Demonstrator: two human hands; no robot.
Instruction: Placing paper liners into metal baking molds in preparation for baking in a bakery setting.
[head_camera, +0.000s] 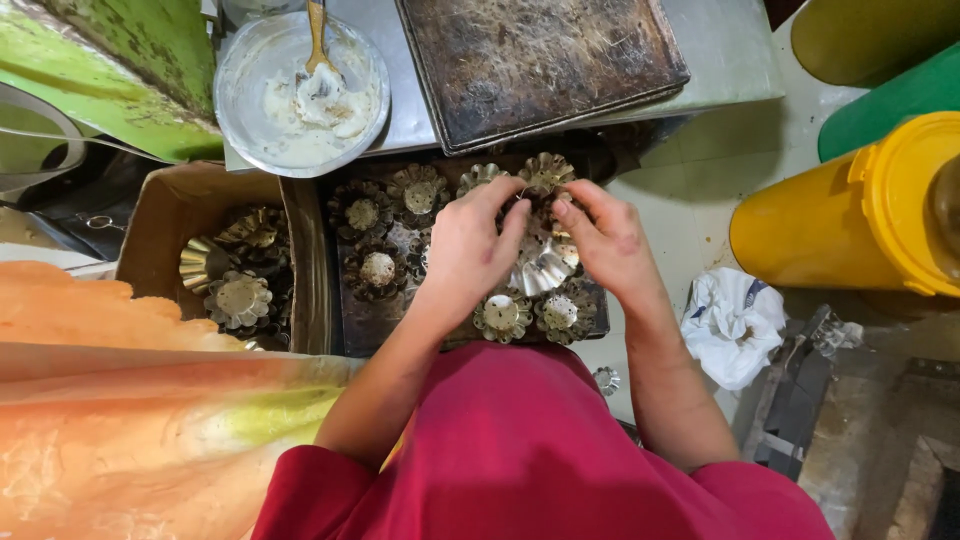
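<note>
Pinching a fluted metal mould (545, 175) at the far edge of a dark baking tray (345, 320), the left hand (468, 250) and right hand (605, 235) meet fingertip to fingertip, both closed on the mould's scalloped rim. About 8 more small flower-shaped tin moulds sit on the tray, several holding a pale dab of filling; a shiny empty one (540, 265) lies just under the hands. At the tray's left edge, a brown cardboard box (175, 205) holds a loose heap of the same moulds (240, 295). Beyond the tray, on the steel counter (730, 50), rest a round metal bowl (235, 90) smeared with white paste, a wooden spoon (318, 40) standing in it, and a scorched flat baking sheet (540, 60). A yellow plastic drum (850, 225) lies on the floor at right, near a crumpled white bag (730, 325).
</note>
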